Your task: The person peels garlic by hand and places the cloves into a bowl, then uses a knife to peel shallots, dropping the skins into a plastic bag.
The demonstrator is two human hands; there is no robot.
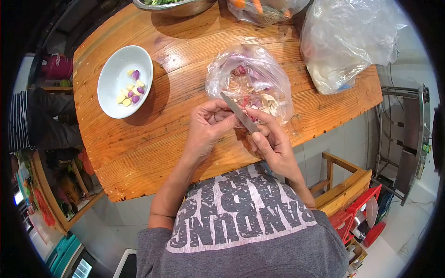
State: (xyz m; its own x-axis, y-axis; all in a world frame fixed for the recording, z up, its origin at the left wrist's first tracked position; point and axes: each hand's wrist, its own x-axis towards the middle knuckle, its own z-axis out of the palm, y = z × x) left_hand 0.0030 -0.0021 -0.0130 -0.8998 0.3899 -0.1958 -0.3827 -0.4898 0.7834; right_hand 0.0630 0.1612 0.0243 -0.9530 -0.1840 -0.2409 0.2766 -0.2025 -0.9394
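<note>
My right hand (272, 144) is closed around a small knife (240, 112), its blade slanting up and left between my hands. My left hand (211, 121) has its fingers curled in a pinch beside the blade; what they hold is small and mostly hidden. Just beyond my hands lies an opened clear plastic bag (282, 90) with reddish skins, pale peelings and a shallot (239, 70) in it. To the left stands a white bowl (111, 78) holding several peeled garlic cloves (121, 98) and purple shallots (135, 99).
A metal bowl of greens (178, 8) and a bag of carrots (259, 11) sit along the far edge of the wooden table (139, 157). A bulky clear plastic bag (345, 46) rests at the far right. Beyond the near right edge is a wooden stool (345, 187).
</note>
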